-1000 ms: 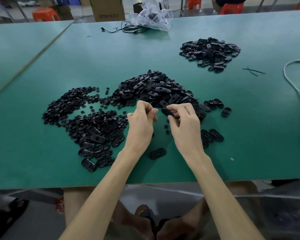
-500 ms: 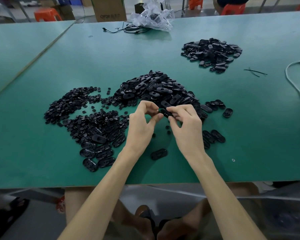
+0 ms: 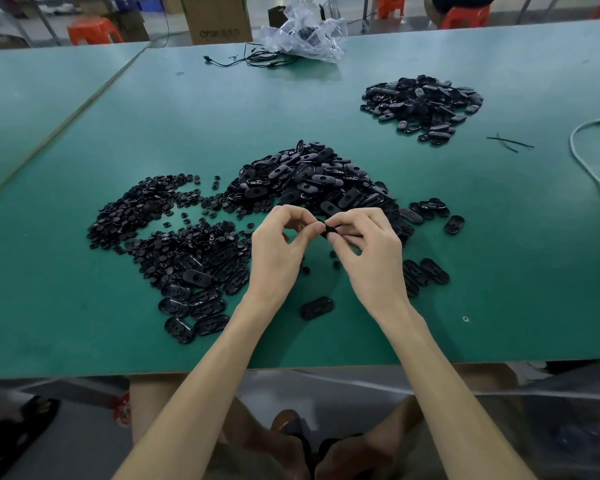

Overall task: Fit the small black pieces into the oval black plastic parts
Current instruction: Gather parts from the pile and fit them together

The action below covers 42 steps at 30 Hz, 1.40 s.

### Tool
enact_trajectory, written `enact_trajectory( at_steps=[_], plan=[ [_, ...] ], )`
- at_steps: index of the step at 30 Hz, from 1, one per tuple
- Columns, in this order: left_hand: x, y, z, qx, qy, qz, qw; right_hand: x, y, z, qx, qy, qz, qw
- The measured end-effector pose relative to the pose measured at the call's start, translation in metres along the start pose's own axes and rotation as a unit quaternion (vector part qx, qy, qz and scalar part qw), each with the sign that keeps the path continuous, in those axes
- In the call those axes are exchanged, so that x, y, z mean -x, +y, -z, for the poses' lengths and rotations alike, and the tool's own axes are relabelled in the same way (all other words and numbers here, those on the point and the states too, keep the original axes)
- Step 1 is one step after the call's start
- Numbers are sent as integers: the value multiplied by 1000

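My left hand [image 3: 278,252] and right hand [image 3: 373,258] meet fingertip to fingertip above the green table [image 3: 84,306]. The fingers of both are curled, and each thumb and forefinger pinches the same black part [image 3: 327,231], which is mostly hidden. The heap of oval parts [image 3: 309,181] lies just beyond at twelve o'clock. The small pieces [image 3: 146,216] spread from nine to ten o'clock. A second heap [image 3: 423,102] sits well off at one o'clock.
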<state>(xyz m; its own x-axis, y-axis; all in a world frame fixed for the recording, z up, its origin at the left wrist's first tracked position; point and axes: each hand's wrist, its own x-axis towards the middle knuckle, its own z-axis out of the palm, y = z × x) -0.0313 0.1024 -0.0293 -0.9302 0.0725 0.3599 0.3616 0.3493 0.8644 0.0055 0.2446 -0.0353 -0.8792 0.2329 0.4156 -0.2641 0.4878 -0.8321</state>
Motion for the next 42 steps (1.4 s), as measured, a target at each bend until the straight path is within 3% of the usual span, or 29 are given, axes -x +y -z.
enact_trajectory(
  at_steps=[23,33,42],
  plan=[
    [-3,-10,1,168,-50,56,983,0,0,1,-32,-21,-4,999],
    [-3,-6,0,144,-51,40,987,-1,-1,3,-60,20,-58,996],
    [-2,-5,1,139,-13,50,989,-1,0,2,-21,2,-57,998]
  ],
)
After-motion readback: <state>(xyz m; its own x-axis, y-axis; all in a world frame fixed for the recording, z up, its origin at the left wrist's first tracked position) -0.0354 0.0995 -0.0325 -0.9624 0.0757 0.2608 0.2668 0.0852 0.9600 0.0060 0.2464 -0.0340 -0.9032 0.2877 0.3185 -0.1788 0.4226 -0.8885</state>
